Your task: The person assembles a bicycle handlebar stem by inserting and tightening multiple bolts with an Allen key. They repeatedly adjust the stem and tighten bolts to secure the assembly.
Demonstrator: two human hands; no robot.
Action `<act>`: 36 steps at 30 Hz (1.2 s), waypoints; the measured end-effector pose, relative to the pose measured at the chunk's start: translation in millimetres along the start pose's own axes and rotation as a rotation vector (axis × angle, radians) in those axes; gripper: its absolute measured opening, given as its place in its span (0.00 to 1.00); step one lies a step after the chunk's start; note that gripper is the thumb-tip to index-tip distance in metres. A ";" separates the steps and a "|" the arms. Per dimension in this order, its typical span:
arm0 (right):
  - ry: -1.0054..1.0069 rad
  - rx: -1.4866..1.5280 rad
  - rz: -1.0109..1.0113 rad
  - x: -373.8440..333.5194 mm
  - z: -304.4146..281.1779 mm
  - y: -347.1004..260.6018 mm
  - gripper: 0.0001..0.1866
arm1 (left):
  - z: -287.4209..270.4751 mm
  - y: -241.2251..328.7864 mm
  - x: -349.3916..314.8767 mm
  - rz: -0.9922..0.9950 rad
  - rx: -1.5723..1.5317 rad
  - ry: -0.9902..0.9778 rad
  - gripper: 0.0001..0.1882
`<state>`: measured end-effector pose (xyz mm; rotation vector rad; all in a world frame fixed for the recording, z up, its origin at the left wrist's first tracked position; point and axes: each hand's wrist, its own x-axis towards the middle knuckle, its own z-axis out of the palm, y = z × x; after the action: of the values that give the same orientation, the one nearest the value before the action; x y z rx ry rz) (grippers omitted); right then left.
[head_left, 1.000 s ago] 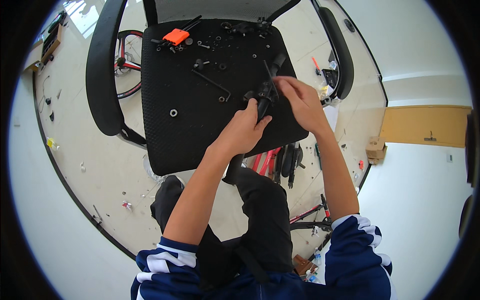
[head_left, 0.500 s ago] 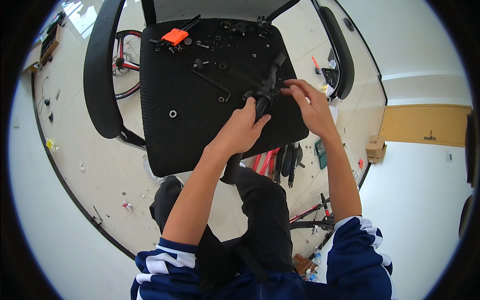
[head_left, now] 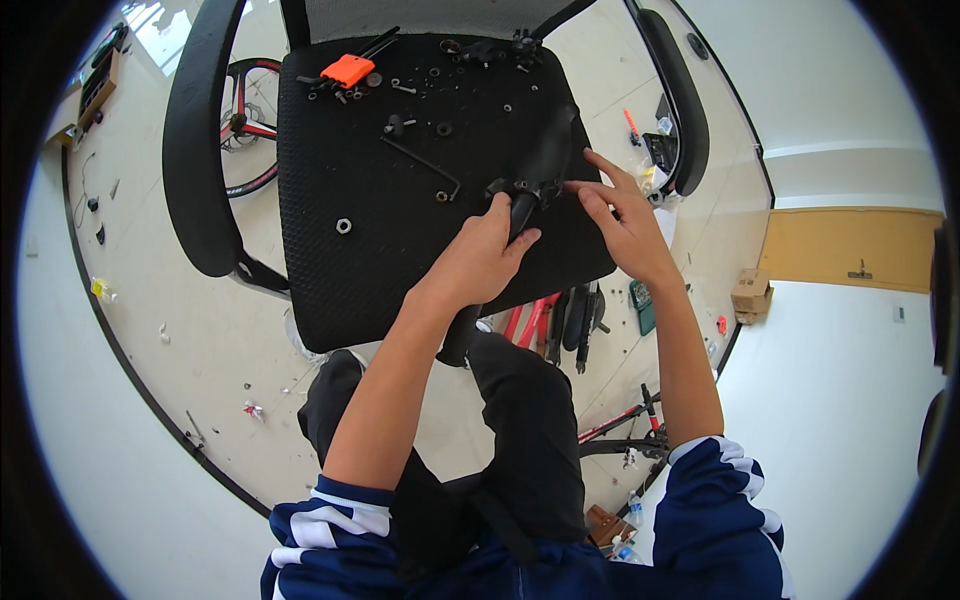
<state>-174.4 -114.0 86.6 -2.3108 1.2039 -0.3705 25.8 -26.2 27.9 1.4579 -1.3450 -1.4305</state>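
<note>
My left hand (head_left: 487, 255) grips a black curved metal part (head_left: 540, 170) near the black mesh chair seat's (head_left: 380, 260) right edge; my right hand (head_left: 622, 225) pinches it, and an orange tool holder (head_left: 349, 70) lies at the far-left corner.

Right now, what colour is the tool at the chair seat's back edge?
Orange tool, head view.

2 hands (head_left: 480, 262), 1 black chair (head_left: 330, 270), 2 armrests (head_left: 195, 150), 1 orange tool (head_left: 349, 70), 1 hex key (head_left: 420, 165), 1 nut (head_left: 343, 226), perhaps 12 small bolts (head_left: 440, 128), 1 cardboard box (head_left: 750, 295)

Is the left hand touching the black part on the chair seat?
Touching. The head view shows the left hand with its fingers wrapped around the black part.
</note>
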 end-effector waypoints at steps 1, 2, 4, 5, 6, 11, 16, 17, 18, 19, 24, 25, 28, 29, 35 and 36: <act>0.016 0.078 0.017 2.0 3.3 -4.1 0.16 | 1.1 -2.0 0.6 0.018 0.001 0.012 0.18; 0.032 0.156 0.034 4.1 6.2 -8.9 0.16 | 3.0 -5.0 1.7 0.037 0.002 0.023 0.18; -0.022 0.212 0.006 4.4 11.0 -19.1 0.16 | 3.3 -4.7 1.3 0.045 0.014 0.031 0.18; -0.049 0.239 -0.008 2.8 12.0 -21.5 0.16 | 3.0 -4.5 1.8 0.037 0.025 0.028 0.18; -0.062 0.233 -0.019 0.7 11.8 -21.9 0.16 | 1.2 -3.7 1.7 0.030 0.037 0.027 0.18; -0.083 0.248 0.016 -6.0 5.4 -12.2 0.18 | 3.0 -4.2 0.4 0.047 0.009 0.017 0.18; 0.008 -0.059 -0.061 5.2 5.7 -13.1 0.21 | 7.6 -4.6 2.5 0.053 0.007 0.009 0.17; 0.034 -0.165 -0.144 6.8 4.9 -16.5 0.21 | 9.0 -6.1 3.3 0.061 -0.001 0.013 0.18; 0.014 -0.234 -0.150 7.9 4.8 -22.2 0.22 | 8.2 -6.6 2.3 0.065 -0.009 0.020 0.18; -0.006 -0.303 -0.157 8.0 4.1 -29.0 0.22 | 7.4 -7.3 1.3 0.055 -0.008 0.020 0.18; 0.084 -0.396 -0.131 3.2 3.7 -19.6 0.22 | 3.3 -1.7 1.5 0.026 0.015 0.005 0.18; 0.153 -0.337 -0.123 7.3 9.0 -15.6 0.22 | 4.8 -1.9 2.3 0.029 0.014 0.006 0.18; 0.128 -0.032 -0.170 21.4 14.6 -21.7 0.23 | 5.7 -6.0 3.2 0.047 0.004 0.014 0.18; 0.065 0.031 -0.154 19.8 14.9 -29.3 0.24 | 5.2 -7.7 3.2 0.060 -0.005 0.019 0.18; 0.079 0.165 -0.026 9.5 4.6 -17.6 0.22 | 0.6 -2.7 0.9 0.028 -0.027 0.009 0.18; 0.069 0.117 -0.016 9.0 5.5 -17.4 0.20 | 1.1 -3.6 1.6 0.023 -0.022 0.007 0.18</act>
<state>-154.9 -111.3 91.7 -2.2244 1.1646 -0.5160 25.2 -26.6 23.9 1.4279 -1.3337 -1.4204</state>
